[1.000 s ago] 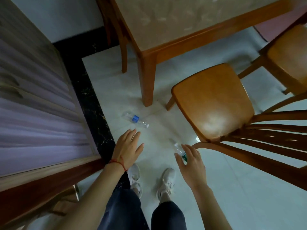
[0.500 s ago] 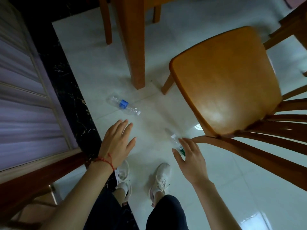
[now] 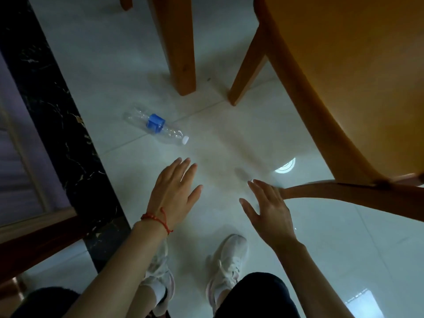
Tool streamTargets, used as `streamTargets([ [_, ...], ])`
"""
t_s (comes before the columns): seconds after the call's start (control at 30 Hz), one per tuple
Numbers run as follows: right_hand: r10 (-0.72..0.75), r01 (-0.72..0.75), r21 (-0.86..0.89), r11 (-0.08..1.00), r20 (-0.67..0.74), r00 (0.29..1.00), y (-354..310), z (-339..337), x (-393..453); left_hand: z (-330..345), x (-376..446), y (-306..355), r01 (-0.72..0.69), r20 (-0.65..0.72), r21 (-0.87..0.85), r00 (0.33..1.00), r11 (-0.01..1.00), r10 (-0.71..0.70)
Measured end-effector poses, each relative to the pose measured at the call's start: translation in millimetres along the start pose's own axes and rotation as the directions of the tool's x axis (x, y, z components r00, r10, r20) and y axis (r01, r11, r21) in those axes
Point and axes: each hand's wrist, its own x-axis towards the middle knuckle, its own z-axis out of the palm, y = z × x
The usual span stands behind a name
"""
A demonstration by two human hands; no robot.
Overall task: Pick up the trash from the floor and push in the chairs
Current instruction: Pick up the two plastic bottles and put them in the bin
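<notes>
A clear plastic bottle (image 3: 156,126) with a blue label and white cap lies on its side on the pale floor tiles, cap pointing toward me. The wooden chair (image 3: 344,88) stands to my right, seat bare, front leg near the bottle.

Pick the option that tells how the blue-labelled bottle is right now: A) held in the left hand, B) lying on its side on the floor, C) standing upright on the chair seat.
B: the bottle lies flat on the floor tiles, ahead of the open left hand, untouched.
</notes>
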Motion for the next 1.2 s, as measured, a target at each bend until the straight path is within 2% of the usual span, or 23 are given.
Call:
streamTargets([
  [0.23,-0.015,0.013,-0.015,1.0,-0.101,0.995,52.6,68.7,29.0,91.8,30.4,-21.6,0.006,-0.001,0.009,1.0,1.0,-0.006],
  [0.37,0.012,-0.007,0.029,1.0,-0.171,0.985,77.9,101.9,49.2,139.1,55.0,-27.0,0.012,-0.027,-0.054,1.0,0.998,-0.014],
  [0.6,0.002,0.007,0.035,0.999,-0.244,0.97,113.5,145.2,58.8,210.2,82.4,-3.4,-0.075,-0.104,-0.135,0.993,0.988,0.061],
  [0.87,0.031,-0.047,-0.072,0.996,-0.201,0.979,161.7,155.2,55.2,255.3,94.9,19.7,-0.076,-0.111,-0.161,0.992,0.984,0.058],
  [1.07,0.096,-0.105,-0.052,0.993,-0.157,0.983,175.3,173.7,37.2,267.0,87.3,22.6,-0.107,-0.156,-0.162,0.984,0.981,0.082],
  [1.2,0.229,-0.23,0.004,0.973,-0.069,0.971,175.0,176.5,31.3,273.5,83.9,20.0,-0.097,-0.126,-0.196,0.989,0.976,0.073],
])
